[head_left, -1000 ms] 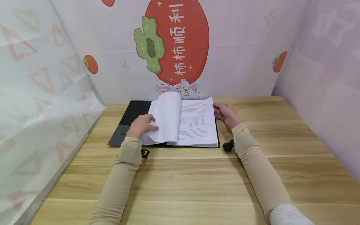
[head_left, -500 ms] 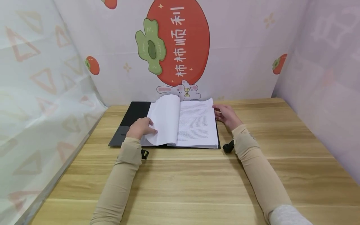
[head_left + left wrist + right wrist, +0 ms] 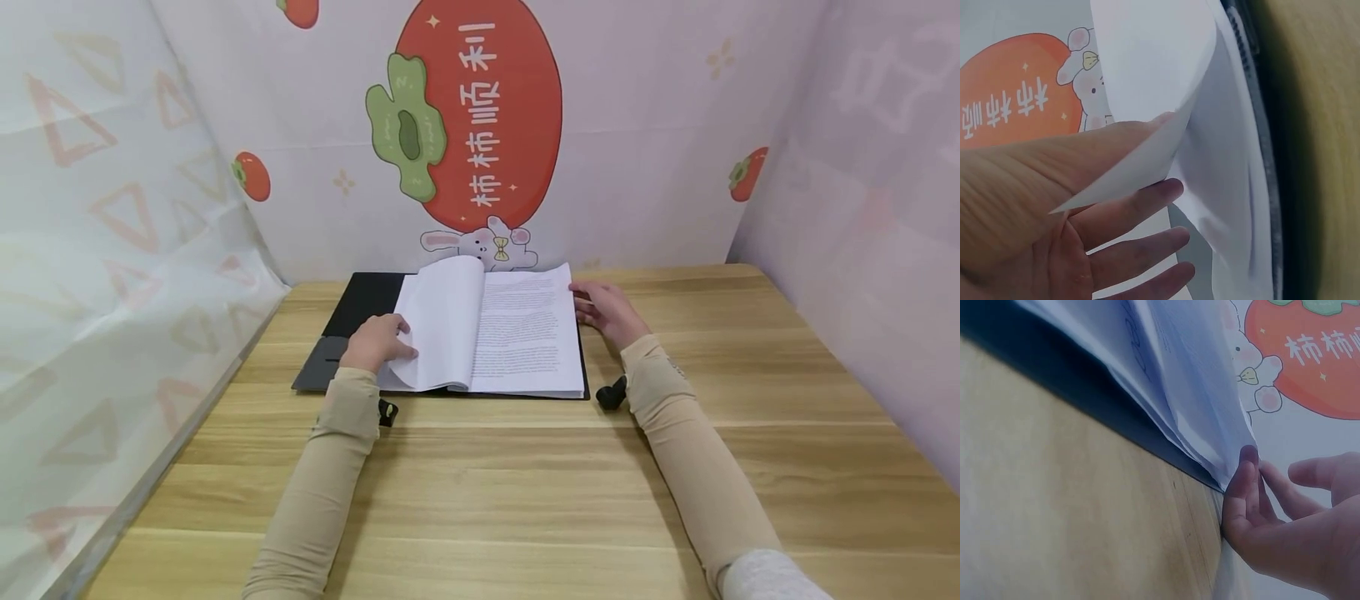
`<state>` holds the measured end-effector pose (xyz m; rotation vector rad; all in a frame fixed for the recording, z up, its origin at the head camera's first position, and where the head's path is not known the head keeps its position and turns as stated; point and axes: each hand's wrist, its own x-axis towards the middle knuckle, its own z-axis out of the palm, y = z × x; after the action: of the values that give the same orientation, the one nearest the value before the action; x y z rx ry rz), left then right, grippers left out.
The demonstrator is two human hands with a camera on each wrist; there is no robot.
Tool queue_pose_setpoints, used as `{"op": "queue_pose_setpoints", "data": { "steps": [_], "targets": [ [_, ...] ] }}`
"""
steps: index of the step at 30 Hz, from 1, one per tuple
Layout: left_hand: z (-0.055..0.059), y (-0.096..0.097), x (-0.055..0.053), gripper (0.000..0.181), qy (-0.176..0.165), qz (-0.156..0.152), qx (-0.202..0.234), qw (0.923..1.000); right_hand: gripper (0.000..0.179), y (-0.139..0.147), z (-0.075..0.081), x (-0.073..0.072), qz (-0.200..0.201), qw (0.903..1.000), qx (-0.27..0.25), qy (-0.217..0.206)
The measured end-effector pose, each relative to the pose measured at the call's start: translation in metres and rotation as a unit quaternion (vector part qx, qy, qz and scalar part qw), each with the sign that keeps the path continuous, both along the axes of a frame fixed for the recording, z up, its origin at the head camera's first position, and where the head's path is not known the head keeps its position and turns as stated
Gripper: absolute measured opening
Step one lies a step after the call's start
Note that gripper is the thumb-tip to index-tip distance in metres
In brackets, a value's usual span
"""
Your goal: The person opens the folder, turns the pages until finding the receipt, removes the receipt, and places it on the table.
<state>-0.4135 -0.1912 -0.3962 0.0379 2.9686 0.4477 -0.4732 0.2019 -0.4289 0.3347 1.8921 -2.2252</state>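
A black folder (image 3: 369, 302) lies spread at the back of the table, with a stack of printed paper (image 3: 517, 333) on its right side. Several sheets curl over to the left, their blank side up. My left hand (image 3: 372, 343) holds the left edge of a turned sheet (image 3: 444, 321); in the left wrist view the sheet's corner runs between thumb and index finger, the other fingers spread below. At the stack's upper right corner is my right hand (image 3: 609, 312). Its index fingertip (image 3: 1248, 453) touches the paper edge in the right wrist view, the thumb standing apart.
A grey pocket (image 3: 321, 362) covers the folder's lower left. Dark wrist camera mounts (image 3: 611, 393) show beside both sleeves. A patterned white backdrop (image 3: 637, 167) rises behind the wooden table (image 3: 480, 492), and similar sheets hang at both sides.
The left hand and the turned sheet's edge have sunk slightly toward the folder. The right hand stays at the stack's corner. The whole head view has shifted a little.
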Motion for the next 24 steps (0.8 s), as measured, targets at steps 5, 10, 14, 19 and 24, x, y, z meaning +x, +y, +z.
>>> {"op": "queue_pose_setpoints", "data": {
  "steps": [5, 10, 14, 19, 24],
  "targets": [
    [-0.0032, -0.0023, -0.0008, 0.052, -0.004, 0.006, -0.003, 1.0, 0.048, 0.0009, -0.0006, 0.0011, 0.006, 1.0, -0.003, 0.003],
    [-0.0033, -0.0016, 0.0021, 0.052, -0.009, 0.016, -0.012, 0.9998, 0.048, 0.001, -0.001, 0.0001, 0.005, 1.0, -0.003, 0.002],
    [-0.0024, -0.0007, 0.004, 0.052, -0.011, 0.02, -0.022, 0.9995, 0.047, 0.0009, -0.001, 0.0, 0.004, 1.0, -0.002, 0.002],
    [-0.0024, -0.0001, 0.0063, 0.051, -0.027, 0.024, -0.024, 0.9991, 0.048, 0.0004, -0.0005, 0.0019, 0.004, 1.0, 0.0, 0.004],
    [-0.0015, -0.0002, 0.007, 0.049, -0.048, 0.023, -0.024, 0.9983, 0.048, 0.0003, 0.0001, 0.003, 0.002, 1.0, 0.005, 0.005]
  ]
}}
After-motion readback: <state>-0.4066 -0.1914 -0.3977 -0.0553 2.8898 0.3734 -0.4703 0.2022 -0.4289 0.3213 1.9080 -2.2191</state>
